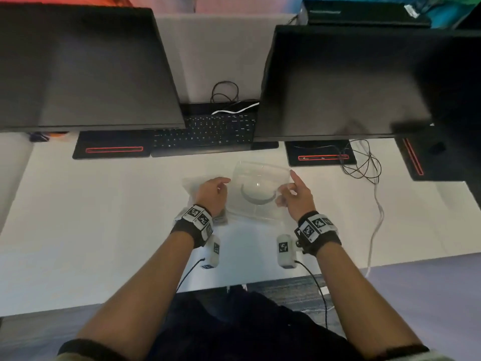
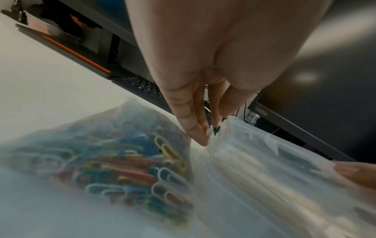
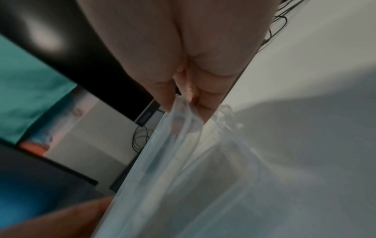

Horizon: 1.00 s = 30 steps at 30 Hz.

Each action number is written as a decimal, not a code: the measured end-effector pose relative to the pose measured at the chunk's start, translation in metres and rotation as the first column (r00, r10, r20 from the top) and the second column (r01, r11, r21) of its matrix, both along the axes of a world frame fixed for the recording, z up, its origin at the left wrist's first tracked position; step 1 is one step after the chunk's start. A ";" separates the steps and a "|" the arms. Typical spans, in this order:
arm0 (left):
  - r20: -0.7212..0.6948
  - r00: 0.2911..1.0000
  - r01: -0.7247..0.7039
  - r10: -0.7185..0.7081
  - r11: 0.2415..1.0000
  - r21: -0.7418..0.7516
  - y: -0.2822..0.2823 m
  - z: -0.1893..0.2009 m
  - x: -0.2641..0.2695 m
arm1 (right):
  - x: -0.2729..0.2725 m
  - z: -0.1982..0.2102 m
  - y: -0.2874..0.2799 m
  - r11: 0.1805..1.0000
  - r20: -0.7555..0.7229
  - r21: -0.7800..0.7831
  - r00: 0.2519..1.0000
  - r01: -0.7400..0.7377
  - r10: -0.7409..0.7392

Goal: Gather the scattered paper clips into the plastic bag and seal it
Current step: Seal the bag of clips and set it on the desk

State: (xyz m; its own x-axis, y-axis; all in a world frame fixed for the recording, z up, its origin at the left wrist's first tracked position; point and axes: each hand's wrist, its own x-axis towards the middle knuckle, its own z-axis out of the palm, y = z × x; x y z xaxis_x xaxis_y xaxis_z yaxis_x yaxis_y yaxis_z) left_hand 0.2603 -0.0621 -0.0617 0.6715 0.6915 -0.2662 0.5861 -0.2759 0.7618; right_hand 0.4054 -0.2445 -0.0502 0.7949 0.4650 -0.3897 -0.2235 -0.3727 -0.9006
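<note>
A clear plastic bag stuffed with coloured paper clips lies on the white table, under and left of my left hand. Between both hands I hold up a second piece of clear plastic; whether it is a bag or a thin-walled container I cannot tell. My left fingertips pinch its left edge. My right hand pinches its right edge between thumb and fingers, with the index finger sticking out straight. No loose clips show on the table.
Two dark monitors overhang the back of the table, with a black keyboard between them. Their flat bases carry red stripes. Tangled black cables and a white cable lie to the right. The table's front edge runs near my body.
</note>
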 end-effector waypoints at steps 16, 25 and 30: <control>-0.114 0.983 -0.158 0.143 0.979 -0.132 -0.017 0.002 0.014 | 0.016 -0.011 -0.021 0.910 0.062 -0.414 0.998 0.034 -0.009; -0.210 0.974 -0.079 0.086 0.996 0.038 -0.026 0.010 0.019 | 0.020 -0.009 -0.026 0.904 0.056 -0.420 0.996 0.081 -0.064; -0.213 0.966 -0.148 0.149 0.989 0.023 -0.030 0.015 0.019 | 0.007 -0.003 -0.009 0.712 0.372 -0.702 0.849 -0.009 0.376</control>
State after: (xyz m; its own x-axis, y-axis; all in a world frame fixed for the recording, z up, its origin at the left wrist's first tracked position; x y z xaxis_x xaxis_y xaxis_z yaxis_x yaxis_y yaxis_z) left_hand 0.2796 -0.0920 -0.0465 0.4892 0.7813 -0.3875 0.7699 -0.1782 0.6127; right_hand 0.4129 -0.2538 -0.0534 0.8767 0.3997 -0.2677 0.2900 -0.8831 -0.3689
